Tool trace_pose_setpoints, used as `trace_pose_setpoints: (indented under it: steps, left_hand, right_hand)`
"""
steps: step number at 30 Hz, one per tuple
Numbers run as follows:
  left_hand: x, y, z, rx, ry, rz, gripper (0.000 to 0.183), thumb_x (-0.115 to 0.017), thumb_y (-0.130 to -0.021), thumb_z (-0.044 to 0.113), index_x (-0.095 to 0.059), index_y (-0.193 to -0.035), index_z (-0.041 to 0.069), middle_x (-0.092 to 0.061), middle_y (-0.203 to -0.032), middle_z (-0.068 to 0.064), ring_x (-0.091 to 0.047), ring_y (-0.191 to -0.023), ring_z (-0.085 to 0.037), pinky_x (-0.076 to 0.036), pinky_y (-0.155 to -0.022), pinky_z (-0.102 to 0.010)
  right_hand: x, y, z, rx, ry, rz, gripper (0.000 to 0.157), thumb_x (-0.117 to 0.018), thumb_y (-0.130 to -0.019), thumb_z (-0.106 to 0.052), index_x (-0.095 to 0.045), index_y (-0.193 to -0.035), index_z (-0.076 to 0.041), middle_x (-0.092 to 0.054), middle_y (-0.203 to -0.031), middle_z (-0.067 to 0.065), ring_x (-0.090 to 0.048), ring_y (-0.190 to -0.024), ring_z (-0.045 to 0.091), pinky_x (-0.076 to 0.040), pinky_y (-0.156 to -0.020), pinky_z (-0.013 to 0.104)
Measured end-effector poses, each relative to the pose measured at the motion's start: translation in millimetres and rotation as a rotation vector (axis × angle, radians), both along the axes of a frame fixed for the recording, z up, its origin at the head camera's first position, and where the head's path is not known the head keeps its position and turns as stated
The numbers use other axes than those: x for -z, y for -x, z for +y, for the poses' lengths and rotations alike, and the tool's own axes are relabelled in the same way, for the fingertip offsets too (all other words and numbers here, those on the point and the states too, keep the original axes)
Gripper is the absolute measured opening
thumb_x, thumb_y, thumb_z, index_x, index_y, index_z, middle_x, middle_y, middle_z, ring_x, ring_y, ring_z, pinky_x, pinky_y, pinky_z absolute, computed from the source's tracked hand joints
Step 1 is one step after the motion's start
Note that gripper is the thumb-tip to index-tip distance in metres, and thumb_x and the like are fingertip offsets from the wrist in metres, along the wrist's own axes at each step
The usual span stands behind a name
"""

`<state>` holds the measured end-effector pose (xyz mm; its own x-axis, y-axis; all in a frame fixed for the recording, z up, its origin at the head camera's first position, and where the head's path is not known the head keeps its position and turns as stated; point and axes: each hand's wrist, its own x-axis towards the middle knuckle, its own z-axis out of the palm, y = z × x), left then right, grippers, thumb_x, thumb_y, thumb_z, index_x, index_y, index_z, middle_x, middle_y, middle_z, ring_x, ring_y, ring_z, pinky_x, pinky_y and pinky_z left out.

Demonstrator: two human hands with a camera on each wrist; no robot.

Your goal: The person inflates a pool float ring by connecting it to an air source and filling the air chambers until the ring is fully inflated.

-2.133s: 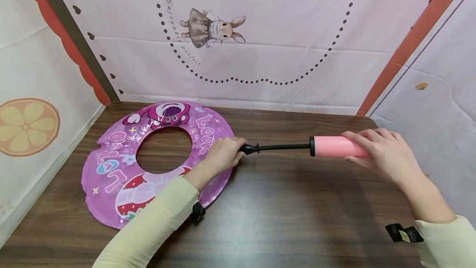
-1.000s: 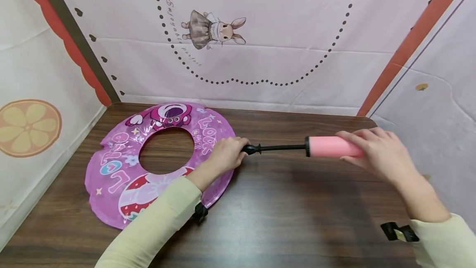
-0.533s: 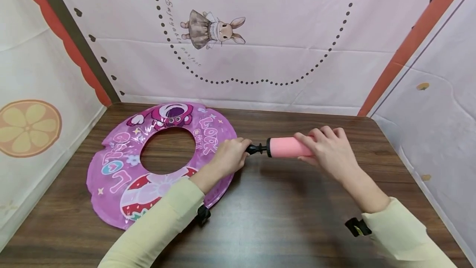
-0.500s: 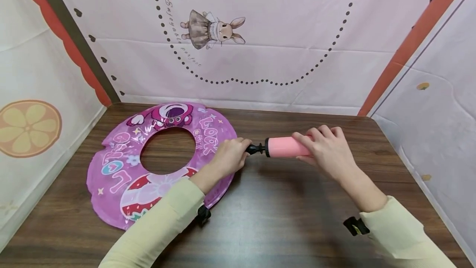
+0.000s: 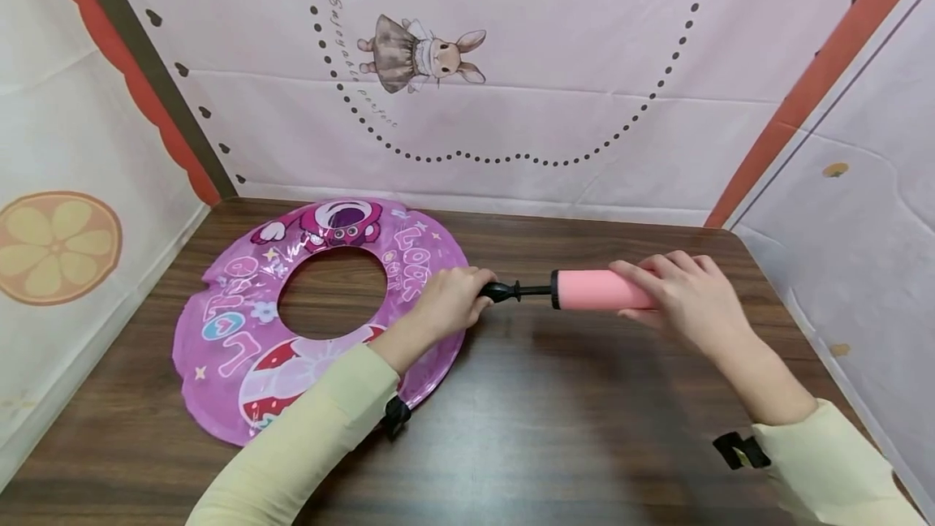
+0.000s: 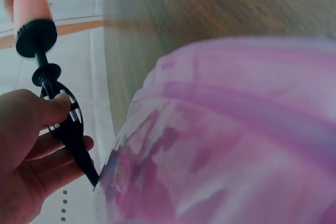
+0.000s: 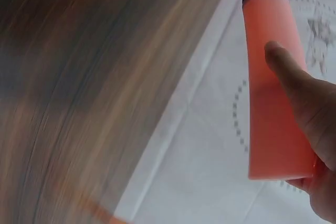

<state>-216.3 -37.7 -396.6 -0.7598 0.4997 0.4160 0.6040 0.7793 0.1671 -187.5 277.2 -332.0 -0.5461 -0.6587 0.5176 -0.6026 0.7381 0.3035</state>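
Note:
A hand pump with a pink barrel and a black rod spans the space between my hands. My left hand grips its black nozzle end, thumb on one side and fingers on the other. My right hand holds the barrel, the thumb along its side in the right wrist view. A short length of black rod shows between barrel and nozzle end. Beside and beneath my left hand lies a purple swim ring, partly puffed with wrinkled edges. In the left wrist view the nozzle tip meets the ring's edge.
The ring lies on a brown wood-grain table. Behind it rises a pink cloth wall with a printed rabbit, and printed side walls flank the table. A black strap hangs at the right sleeve.
My right hand pushed the barrel left toward the nozzle end, then drew it partway back right, exposing some rod again. My left hand and the ring stay nearly in place.

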Motion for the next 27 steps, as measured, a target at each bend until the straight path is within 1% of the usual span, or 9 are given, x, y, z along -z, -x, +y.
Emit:
trace_pose_setpoints:
  steps: [3,8,10,12,15,17,19,22,27]
  left_hand:
    - [-0.1,1.1,0.7,-0.006,0.013,-0.002,0.022,-0.07,-0.08,0.018,-0.064,-0.1,0.009,-0.069,-0.09,-0.006,-0.065,-0.074,-0.023,-0.053,-0.062,-0.037]
    - [3.2,2.0,-1.3,-0.017,0.026,0.033,0.023,-0.071,-0.079,0.018,-0.064,-0.099,0.009,-0.068,-0.086,-0.005,-0.065,-0.072,-0.022,-0.053,-0.061,-0.036]
    - [4.8,2.0,-1.7,-0.015,0.036,0.056,0.022,-0.071,-0.079,0.018,-0.064,-0.099,0.009,-0.068,-0.085,-0.004,-0.065,-0.07,-0.022,-0.053,-0.059,-0.035]
    - [5.5,2.1,-0.4,0.003,0.039,0.079,0.023,-0.071,-0.079,0.018,-0.064,-0.099,0.009,-0.067,-0.085,-0.004,-0.064,-0.069,-0.022,-0.053,-0.058,-0.035]
    - [5.6,1.1,1.4,0.028,0.033,0.101,0.022,-0.071,-0.079,0.018,-0.064,-0.098,0.008,-0.067,-0.084,-0.005,-0.064,-0.068,-0.022,-0.052,-0.057,-0.035]
    - [5.4,0.5,3.3,0.035,0.029,0.111,0.022,-0.071,-0.078,0.017,-0.064,-0.097,0.008,-0.066,-0.083,-0.005,-0.064,-0.067,-0.022,-0.052,-0.057,-0.035]
    - [5.7,-0.5,4.2,0.026,0.028,0.117,0.022,-0.071,-0.078,0.017,-0.064,-0.096,0.007,-0.066,-0.082,-0.006,-0.063,-0.065,-0.022,-0.052,-0.056,-0.035]
    - [7.2,-2.1,4.1,0.013,0.02,0.124,0.022,-0.072,-0.077,0.016,-0.064,-0.096,0.007,-0.066,-0.081,-0.006,-0.063,-0.064,-0.023,-0.052,-0.055,-0.035]
    - [7.8,-2.7,3.1,0.032,0.005,0.121,0.023,-0.072,-0.076,0.016,-0.064,-0.096,0.007,-0.067,-0.082,-0.007,-0.064,-0.066,-0.023,-0.052,-0.057,-0.035]
  right_hand:
    - [-8.7,-7.3,24.0,0.041,0.015,-0.014,0.072,-0.022,-0.086,-0.07,-0.062,-0.116,-0.018,-0.065,-0.088,0.01,-0.056,-0.082,0.033,-0.041,-0.061,0.046]
    - [-21.0,-18.1,54.3,0.106,0.038,-0.012,0.076,-0.016,-0.085,-0.071,-0.062,-0.114,-0.017,-0.064,-0.089,0.011,-0.055,-0.081,0.035,-0.041,-0.064,0.05]
    - [-20.5,-18.7,52.7,0.104,0.032,0.0,0.076,-0.016,-0.085,-0.071,-0.063,-0.113,-0.017,-0.064,-0.089,0.011,-0.055,-0.081,0.035,-0.041,-0.063,0.05]
    - [-17.0,-16.5,40.7,0.092,0.008,0.005,0.076,-0.016,-0.086,-0.07,-0.062,-0.114,-0.017,-0.064,-0.089,0.011,-0.056,-0.081,0.034,-0.04,-0.062,0.049]
    - [-9.5,-10.0,11.8,0.059,-0.026,0.009,0.061,-0.042,-0.084,-0.065,-0.062,-0.115,-0.017,-0.064,-0.09,0.011,-0.056,-0.083,0.033,-0.04,-0.062,0.047]
    - [-4.7,-5.1,-8.0,0.04,-0.044,0.031,0.054,-0.063,-0.076,-0.055,-0.061,-0.115,-0.017,-0.064,-0.089,0.011,-0.056,-0.083,0.033,-0.04,-0.062,0.047]
    - [-0.9,-0.6,-24.5,0.024,-0.051,0.061,0.057,-0.077,-0.064,-0.041,-0.061,-0.113,-0.017,-0.063,-0.088,0.01,-0.056,-0.082,0.032,-0.04,-0.062,0.047]
    - [4.5,4.2,-42.5,0.016,-0.059,0.098,0.059,-0.083,-0.059,-0.037,-0.062,-0.111,-0.017,-0.063,-0.086,0.009,-0.056,-0.079,0.032,-0.041,-0.063,0.046]
    - [10.8,5.8,-51.0,0.023,-0.06,0.078,0.059,-0.083,-0.06,-0.039,-0.061,-0.111,-0.02,-0.063,-0.088,0.007,-0.055,-0.08,0.03,-0.041,-0.065,0.045]
